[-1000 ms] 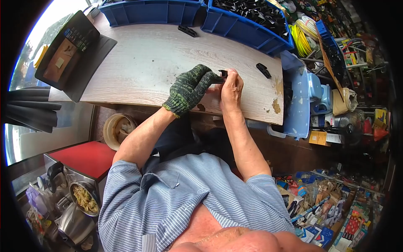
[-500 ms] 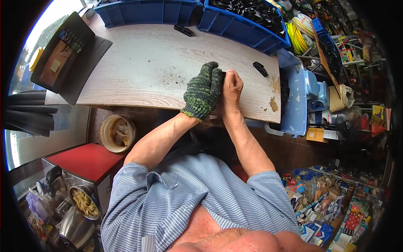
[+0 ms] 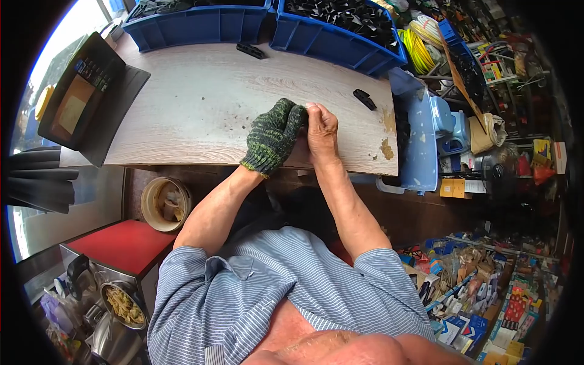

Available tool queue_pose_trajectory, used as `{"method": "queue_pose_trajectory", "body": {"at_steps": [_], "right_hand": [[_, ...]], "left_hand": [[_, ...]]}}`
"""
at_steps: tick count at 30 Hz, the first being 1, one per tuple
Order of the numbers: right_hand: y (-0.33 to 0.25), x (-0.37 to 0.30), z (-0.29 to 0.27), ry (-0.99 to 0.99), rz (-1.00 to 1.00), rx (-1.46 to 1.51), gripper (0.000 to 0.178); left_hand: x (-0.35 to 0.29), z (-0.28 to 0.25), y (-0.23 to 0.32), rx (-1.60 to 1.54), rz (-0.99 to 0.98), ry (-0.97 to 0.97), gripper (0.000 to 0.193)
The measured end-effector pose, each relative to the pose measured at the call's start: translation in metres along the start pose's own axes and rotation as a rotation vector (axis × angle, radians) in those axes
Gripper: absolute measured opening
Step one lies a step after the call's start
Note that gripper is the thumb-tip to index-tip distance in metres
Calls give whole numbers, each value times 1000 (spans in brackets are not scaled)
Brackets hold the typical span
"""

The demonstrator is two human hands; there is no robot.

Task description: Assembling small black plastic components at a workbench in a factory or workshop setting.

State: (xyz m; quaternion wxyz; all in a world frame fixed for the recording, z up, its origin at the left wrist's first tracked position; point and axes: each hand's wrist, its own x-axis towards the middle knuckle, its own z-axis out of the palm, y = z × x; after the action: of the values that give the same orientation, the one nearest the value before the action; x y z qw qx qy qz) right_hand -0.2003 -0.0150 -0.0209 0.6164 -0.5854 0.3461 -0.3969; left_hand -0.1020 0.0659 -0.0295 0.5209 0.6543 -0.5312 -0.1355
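Hands, left hand (image 3: 275, 137) and right hand (image 3: 321, 128), pressed together on wooden workbench (image 3: 194, 109); grip unclear.

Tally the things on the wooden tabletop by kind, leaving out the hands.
Blue plastic bins of black parts: 2
Loose small black plastic parts lying on the pale wood-grain tabletop: 2
Dark flat tablet-like device at the left edge: 1
Total: 5

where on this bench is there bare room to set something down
The widest bare stretch of wooden bench top lies between the dark tray, the blue bins and the gloved left hand. It is tighter beyond the bare right hand, near the small black part.
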Motion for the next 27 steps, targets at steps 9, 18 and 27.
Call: {"method": "queue_pose_trajectory", "body": {"at_steps": [9, 18, 27], "right_hand": [[-1, -9, -6, -70, 171, 362, 32], [-1, -8, 8, 18, 99, 103, 33], [-2, -11, 12, 94, -4, -41, 26]], "left_hand": [[-40, -23, -9, -136, -256, -1, 15], [-9, -20, -8, 34, 5, 44, 15], [-9, -6, -9, 140, 112, 48, 16]]}}
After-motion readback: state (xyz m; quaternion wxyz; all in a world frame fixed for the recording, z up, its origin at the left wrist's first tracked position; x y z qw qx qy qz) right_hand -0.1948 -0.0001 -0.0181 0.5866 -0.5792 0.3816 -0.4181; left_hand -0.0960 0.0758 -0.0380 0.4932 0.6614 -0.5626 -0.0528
